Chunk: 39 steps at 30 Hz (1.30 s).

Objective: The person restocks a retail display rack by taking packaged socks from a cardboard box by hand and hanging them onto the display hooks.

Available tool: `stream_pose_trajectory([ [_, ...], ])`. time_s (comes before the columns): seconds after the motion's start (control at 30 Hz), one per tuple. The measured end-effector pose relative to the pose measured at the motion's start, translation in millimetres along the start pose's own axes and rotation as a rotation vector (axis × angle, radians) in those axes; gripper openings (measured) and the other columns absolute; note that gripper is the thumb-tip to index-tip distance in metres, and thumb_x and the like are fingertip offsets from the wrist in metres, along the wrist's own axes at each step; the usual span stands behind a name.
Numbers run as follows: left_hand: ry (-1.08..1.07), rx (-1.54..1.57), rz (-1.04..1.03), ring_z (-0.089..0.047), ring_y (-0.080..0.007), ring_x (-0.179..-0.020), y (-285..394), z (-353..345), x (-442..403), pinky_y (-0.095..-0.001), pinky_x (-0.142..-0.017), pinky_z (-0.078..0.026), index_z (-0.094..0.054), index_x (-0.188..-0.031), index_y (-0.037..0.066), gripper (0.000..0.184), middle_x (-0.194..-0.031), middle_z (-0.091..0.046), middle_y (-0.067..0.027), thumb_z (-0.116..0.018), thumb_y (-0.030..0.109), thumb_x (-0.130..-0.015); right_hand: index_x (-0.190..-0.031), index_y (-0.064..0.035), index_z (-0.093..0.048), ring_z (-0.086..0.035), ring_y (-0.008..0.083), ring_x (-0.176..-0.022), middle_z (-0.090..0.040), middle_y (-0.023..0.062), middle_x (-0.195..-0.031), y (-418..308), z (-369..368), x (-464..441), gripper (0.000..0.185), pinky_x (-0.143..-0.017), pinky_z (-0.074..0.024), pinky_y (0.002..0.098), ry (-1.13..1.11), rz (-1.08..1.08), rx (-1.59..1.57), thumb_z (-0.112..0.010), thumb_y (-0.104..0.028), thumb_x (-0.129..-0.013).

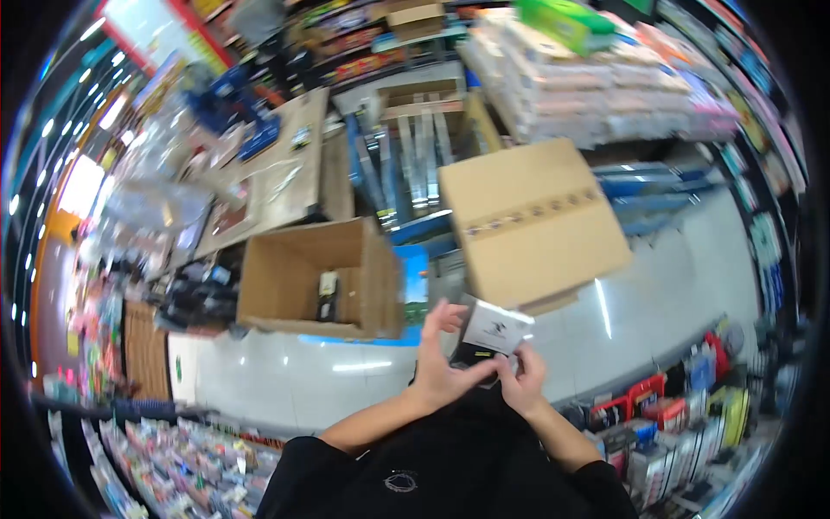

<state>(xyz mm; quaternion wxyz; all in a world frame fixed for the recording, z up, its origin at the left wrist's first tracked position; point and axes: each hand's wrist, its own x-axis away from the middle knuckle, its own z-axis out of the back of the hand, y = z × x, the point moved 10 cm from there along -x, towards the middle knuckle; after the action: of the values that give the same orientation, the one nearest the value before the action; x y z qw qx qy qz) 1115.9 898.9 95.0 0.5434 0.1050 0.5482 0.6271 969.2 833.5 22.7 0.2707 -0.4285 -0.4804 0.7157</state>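
Note:
A small black-and-white packaged item, with a dark emblem on its white face and a tiny yellow mark lower down, is in front of my chest. My left hand is at its left side, fingers curved along the edge and thumb laid across the lower part. On the lower right, my right hand pinches the package with thumb and fingers. An open cardboard carton lies to the left of my hands, with a small black-and-pale item inside it. Beyond my hands is a large closed cardboard box.
Wrapped white packs are stacked at the back right, a green pack on top. Long shiny strips stand in a carton behind the boxes. Shelves of goods line the near right; more merchandise hangs near left.

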Motion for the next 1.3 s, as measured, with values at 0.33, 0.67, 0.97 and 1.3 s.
stream_pose_trajectory([
  [0.33, -0.509, 0.622, 0.521, -0.063, -0.0081, -0.086, -11.8, -196.2, 3.5, -0.0208, -0.07, -0.05, -0.059, -0.105, -0.004, 0.019, -0.089, -0.064, -0.0035, -0.068, 0.0, -0.088, -0.097, -0.0001, -0.06, -0.044, 0.0003, -0.067, -0.053, -0.0061, -0.078, 45.9, 154.6, 66.7, 0.008, -0.059, -0.0361, 0.0181, 0.481, -0.416, -0.452, -0.063, -0.006, -0.093],
  [0.67, -0.943, 0.682, 0.417, -0.053, -0.0011, -0.073, 90.4, -398.0, -0.2, -0.0166, -0.062, -0.041, -0.057, -0.098, -0.002, 0.012, -0.079, -0.058, 0.0021, -0.066, 0.0, -0.089, -0.104, 0.0015, -0.061, -0.06, 0.0066, -0.082, -0.064, 0.0016, -0.089, 67.2, 333.5, 133.5, 0.016, -0.074, -0.0477, 0.0208, 0.834, -0.328, -0.425, -0.065, -0.008, -0.092],
  [0.97, -1.295, 0.624, 0.32, -0.049, -0.001, -0.065, 142.6, -613.6, 24.1, -0.0172, -0.059, -0.039, -0.059, -0.092, 0.002, 0.009, -0.075, -0.056, 0.0043, -0.067, 0.0, -0.088, -0.104, 0.0041, -0.063, -0.061, 0.0085, -0.085, -0.066, 0.0057, -0.092, 89.9, 500.7, 197.3, 0.019, -0.078, -0.0493, 0.0236, 1.145, -0.431, -0.099, -0.065, -0.011, -0.092],
  [1.3, -1.536, 0.709, 0.28, -0.051, -0.0009, -0.067, 218.4, -730.6, 38.7, -0.0163, -0.061, -0.041, -0.06, -0.094, 0.0, 0.009, -0.08, -0.06, 0.0019, -0.067, -0.001, -0.088, -0.103, 0.0059, -0.061, -0.062, 0.009, -0.088, -0.065, 0.0065, -0.094, 100.6, 592.6, 228.5, 0.019, -0.08, -0.0502, 0.0237, 1.364, -0.445, -0.144, -0.064, -0.01, -0.093],
])
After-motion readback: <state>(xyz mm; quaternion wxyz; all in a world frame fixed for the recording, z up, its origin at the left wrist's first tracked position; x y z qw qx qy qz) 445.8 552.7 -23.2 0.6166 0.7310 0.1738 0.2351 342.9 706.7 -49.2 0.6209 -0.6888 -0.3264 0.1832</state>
